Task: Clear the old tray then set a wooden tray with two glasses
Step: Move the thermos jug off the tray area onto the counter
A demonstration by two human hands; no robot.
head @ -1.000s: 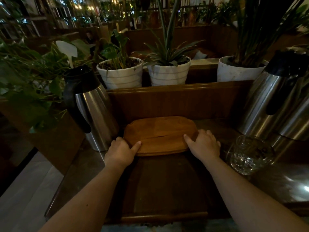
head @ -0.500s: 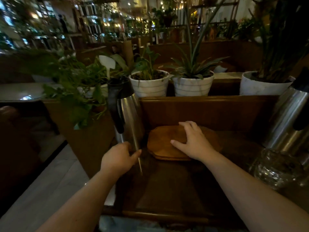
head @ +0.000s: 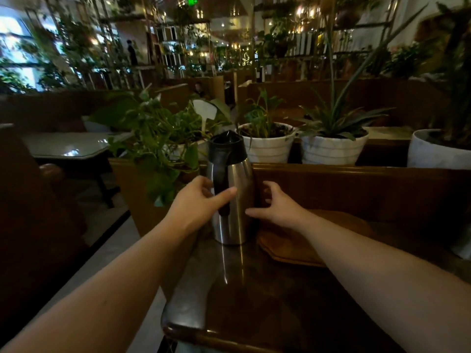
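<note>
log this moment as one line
left hand: open, at steel carafe | right hand: open, beside carafe | wooden tray: on counter

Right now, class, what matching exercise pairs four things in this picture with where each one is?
Things:
1. steel jug
2. wooden tray
3. left hand
4. striped plant pot

Places:
A. flat on the table, right of the jug
B. on the ledge behind the jug
C. upright at the table's left edge
D. at the jug's black handle

Pairs: 1-C, 2-A, 3-D, 4-B

Silver jug [head: 233,200], black lid; white striped pots [head: 267,146]; brown tray [head: 288,243].
</note>
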